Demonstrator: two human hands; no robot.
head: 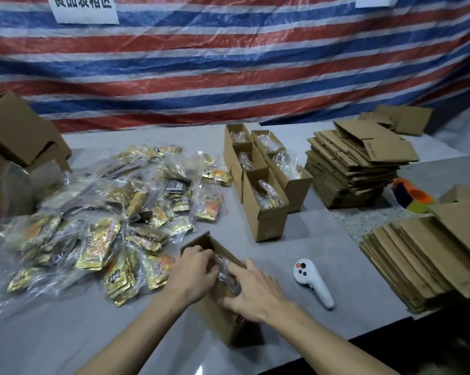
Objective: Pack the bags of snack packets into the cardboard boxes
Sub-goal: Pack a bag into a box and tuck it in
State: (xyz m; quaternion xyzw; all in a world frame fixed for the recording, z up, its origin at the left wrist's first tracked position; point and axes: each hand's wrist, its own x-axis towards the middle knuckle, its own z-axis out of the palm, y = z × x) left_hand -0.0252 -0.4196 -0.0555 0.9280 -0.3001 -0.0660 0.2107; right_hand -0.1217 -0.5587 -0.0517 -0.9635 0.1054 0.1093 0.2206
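Currently, both hands work at the open top of a cardboard box [223,318] at lower centre of the frame. The left hand [193,274] has its fingers curled around a clear bag of snack packets [224,272], pushing it down into the box. The right hand [255,290] lies over the same bag, fingers bent and gripping its plastic.

Risks, as judged from here:
- The box is narrow; a bunched bag may jam at the rim or tear.
- Downward force on one side may tip the box, since no hand braces its wall.

Surroundings:
- A loose pile of bagged packets [106,212] lies at left of the frame, just beside the box.
- Five filled boxes [266,182] stand open-topped at upper centre.
- Stacks of flat cartons [355,169] occupy the right; a further stack [423,261] sits at lower right.
- A white handheld controller [312,280] lies near the right hand, within its sweep.
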